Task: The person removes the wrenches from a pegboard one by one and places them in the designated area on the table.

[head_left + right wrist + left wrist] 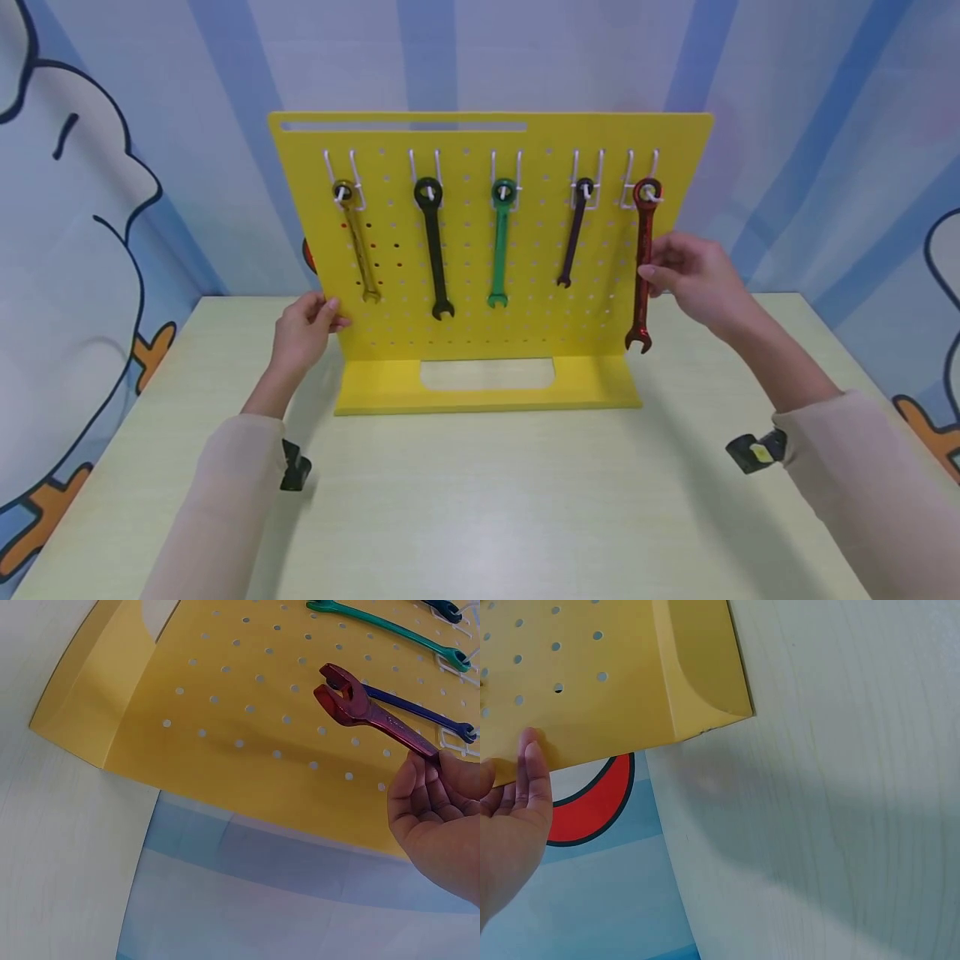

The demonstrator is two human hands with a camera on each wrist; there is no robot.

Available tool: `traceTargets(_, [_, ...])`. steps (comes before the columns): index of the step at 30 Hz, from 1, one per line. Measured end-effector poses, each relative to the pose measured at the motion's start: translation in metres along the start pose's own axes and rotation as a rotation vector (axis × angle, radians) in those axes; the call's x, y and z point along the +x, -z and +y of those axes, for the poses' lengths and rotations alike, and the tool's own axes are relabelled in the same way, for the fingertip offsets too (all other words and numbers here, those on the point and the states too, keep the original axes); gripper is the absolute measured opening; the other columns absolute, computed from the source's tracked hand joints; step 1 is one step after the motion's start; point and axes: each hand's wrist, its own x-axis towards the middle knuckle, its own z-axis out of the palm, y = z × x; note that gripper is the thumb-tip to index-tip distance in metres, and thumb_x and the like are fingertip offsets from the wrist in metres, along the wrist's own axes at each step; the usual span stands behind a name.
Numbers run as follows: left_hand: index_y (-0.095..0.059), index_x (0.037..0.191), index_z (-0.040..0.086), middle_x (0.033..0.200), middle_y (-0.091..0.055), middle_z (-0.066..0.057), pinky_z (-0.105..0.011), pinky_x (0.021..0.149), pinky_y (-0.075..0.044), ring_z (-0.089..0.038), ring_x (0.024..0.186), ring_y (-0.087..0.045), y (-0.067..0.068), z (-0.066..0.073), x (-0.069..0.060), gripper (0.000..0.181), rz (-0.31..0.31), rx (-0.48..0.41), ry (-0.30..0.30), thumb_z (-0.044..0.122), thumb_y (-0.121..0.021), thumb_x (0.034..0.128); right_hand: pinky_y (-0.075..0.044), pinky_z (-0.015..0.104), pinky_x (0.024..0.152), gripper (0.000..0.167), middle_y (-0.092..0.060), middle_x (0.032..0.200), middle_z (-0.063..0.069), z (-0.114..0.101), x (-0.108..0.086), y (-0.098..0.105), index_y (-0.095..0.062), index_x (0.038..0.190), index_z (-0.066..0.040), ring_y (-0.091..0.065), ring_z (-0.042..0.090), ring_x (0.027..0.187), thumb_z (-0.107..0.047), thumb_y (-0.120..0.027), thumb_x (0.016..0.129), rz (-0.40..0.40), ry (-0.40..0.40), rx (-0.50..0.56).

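A yellow pegboard (465, 325) stands on the table, with several wrenches hanging from its white hooks. My right hand (701, 279) grips the red wrench (642, 283) by its shank at the board's right side. The ring end of this wrench is at the rightmost hook (652, 198); its open jaw points down. In the right wrist view, the red wrench (375, 716) stands off the board, its ring end out of sight. At the left edge, my left hand (300, 329) holds the board, fingertips (531, 742) against its front; some fingers are partly hidden.
To the left of the red wrench hang a purple wrench (576, 237), a green wrench (501, 246), a black wrench (435, 250) and a gold wrench (360, 246). The pale wooden table (480, 500) extends in front. Behind is a blue striped backdrop (510, 58).
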Motion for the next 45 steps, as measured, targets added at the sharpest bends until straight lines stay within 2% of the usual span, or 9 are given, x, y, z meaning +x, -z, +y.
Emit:
traceTargets(4, [-0.053, 0.109, 0.012, 0.094, -0.06, -0.003, -0.02, 0.072, -0.054, -0.009, 0.081, -0.062, -0.011, -0.061, 0.038, 0.051, 0.048, 0.019, -0.052, 0.056, -0.04, 0.0873, -0.051, 0.021, 0.064, 0.015, -0.058, 0.088, 0.013, -0.002, -0.003, 0.001, -0.054, 0.102, 0.005, -0.057, 0.022, 0.072, -0.007, -0.052, 0.093, 0.002, 0.003, -0.022])
traceTargets(5, [-0.052, 0.11, 0.012, 0.094, -0.06, -0.003, -0.021, 0.073, -0.054, -0.01, 0.081, -0.062, -0.011, -0.067, 0.043, 0.05, 0.034, 0.016, -0.059, 0.055, -0.04, 0.0874, -0.05, 0.021, 0.064, 0.015, -0.057, 0.088, 0.013, -0.003, -0.004, 0.001, -0.054, 0.102, 0.005, -0.058, 0.022, 0.072, -0.007, -0.052, 0.093, 0.001, 0.007, -0.024])
traceTargets(12, [-0.051, 0.112, 0.002, 0.1, -0.059, -0.013, -0.029, 0.08, -0.053, -0.018, 0.087, -0.062, 0.002, -0.006, 0.004, 0.038, -0.032, -0.063, 0.007, 0.036, -0.044, 0.0944, -0.05, 0.022, 0.065, 0.015, -0.058, 0.089, 0.012, -0.007, -0.011, 0.004, -0.055, 0.103, 0.004, -0.058, 0.019, 0.072, -0.007, -0.053, 0.092, -0.004, 0.012, -0.022])
traceTargets(19, [-0.05, 0.112, 0.009, 0.101, -0.059, -0.008, -0.019, 0.078, -0.052, -0.013, 0.087, -0.062, -0.002, -0.029, 0.017, 0.04, -0.035, -0.055, -0.003, 0.043, -0.042, 0.0931, -0.05, 0.022, 0.065, 0.015, -0.06, 0.087, 0.011, -0.013, -0.018, 0.007, -0.056, 0.102, 0.003, -0.058, 0.018, 0.072, -0.008, -0.054, 0.092, -0.013, 0.003, -0.057])
traceTargets(26, [-0.051, 0.11, 0.016, 0.095, -0.06, -0.001, -0.023, 0.073, -0.054, -0.01, 0.082, -0.062, -0.013, -0.078, 0.049, 0.046, 0.045, 0.045, -0.075, 0.055, -0.04, 0.0875, -0.05, 0.023, 0.066, 0.018, -0.061, 0.09, 0.013, -0.014, -0.024, 0.009, -0.055, 0.104, 0.002, -0.059, 0.016, 0.073, -0.012, -0.055, 0.092, -0.049, 0.033, -0.078])
traceTargets(28, [-0.051, 0.109, 0.016, 0.095, -0.06, -0.001, -0.023, 0.072, -0.054, -0.011, 0.082, -0.063, -0.014, -0.08, 0.05, 0.047, 0.047, 0.043, -0.085, 0.056, -0.04, 0.0873, -0.051, 0.023, 0.066, 0.017, -0.062, 0.089, 0.013, -0.013, -0.025, 0.008, -0.056, 0.103, 0.001, -0.059, 0.015, 0.073, -0.011, -0.056, 0.092, -0.057, 0.039, -0.082])
traceTargets(31, [-0.05, 0.109, 0.015, 0.096, -0.06, -0.002, -0.022, 0.072, -0.054, -0.011, 0.082, -0.063, -0.013, -0.077, 0.049, 0.046, 0.033, 0.05, -0.073, 0.055, -0.04, 0.0876, -0.05, 0.023, 0.065, 0.016, -0.062, 0.087, 0.014, -0.012, -0.027, 0.006, -0.056, 0.103, 0.002, -0.06, 0.016, 0.072, -0.01, -0.056, 0.091, -0.075, 0.063, -0.085])
traceTargets(38, [-0.051, 0.108, 0.005, 0.101, -0.06, -0.011, -0.025, 0.081, -0.052, -0.016, 0.088, -0.062, 0.003, -0.017, 0.012, 0.034, -0.068, -0.113, 0.015, 0.034, -0.043, 0.0945, -0.05, 0.022, 0.062, 0.012, -0.061, 0.082, 0.014, -0.008, -0.027, -0.005, -0.057, 0.099, 0.005, -0.059, 0.018, 0.069, -0.002, -0.057, 0.089, -0.115, 0.095, -0.053])
traceTargets(45, [-0.048, 0.109, 0.005, 0.101, -0.059, -0.011, -0.025, 0.081, -0.052, -0.015, 0.088, -0.061, 0.002, -0.002, 0.0, 0.042, -0.041, -0.025, 0.011, 0.043, -0.043, 0.0922, -0.051, 0.03, 0.061, 0.012, -0.06, 0.083, 0.013, -0.004, -0.025, -0.021, -0.056, 0.099, 0.003, -0.06, 0.022, 0.071, -0.005, -0.056, 0.09, -0.2, 0.029, -0.044])
